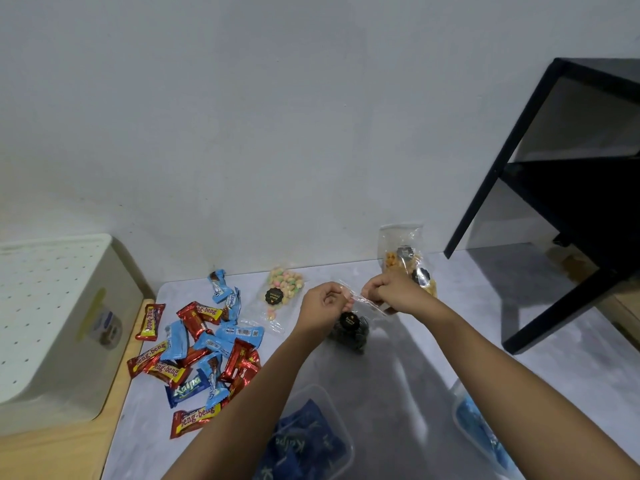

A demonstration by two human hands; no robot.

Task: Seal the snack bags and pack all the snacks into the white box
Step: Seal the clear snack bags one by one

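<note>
Grey tabletop (398, 362), Beng-beng bars (149, 322), Kalpa pack (186, 393)

Both bare forearms reach forward from the lower edge and converge ahead. The left grip (325, 301) and right grip (388, 289) sit close together, knuckles up and fingers curled. Each pinches one end of the top edge of a clear bag (362, 299).

A: Finishes on your feed?
B: I see a clear crinkly plastic bag of dark snacks (349, 329), glossy film. Also red foil-look candy wrappers (239, 362), shiny, and blue plastic wrappers (175, 344), glossy.
A: Rest?
B: I read the white perforated plastic box (52, 323) as matt, grey tabletop (398, 368) smooth matt, pale wood bench (52, 455), black metal-look frame (491, 181) matt.
</note>
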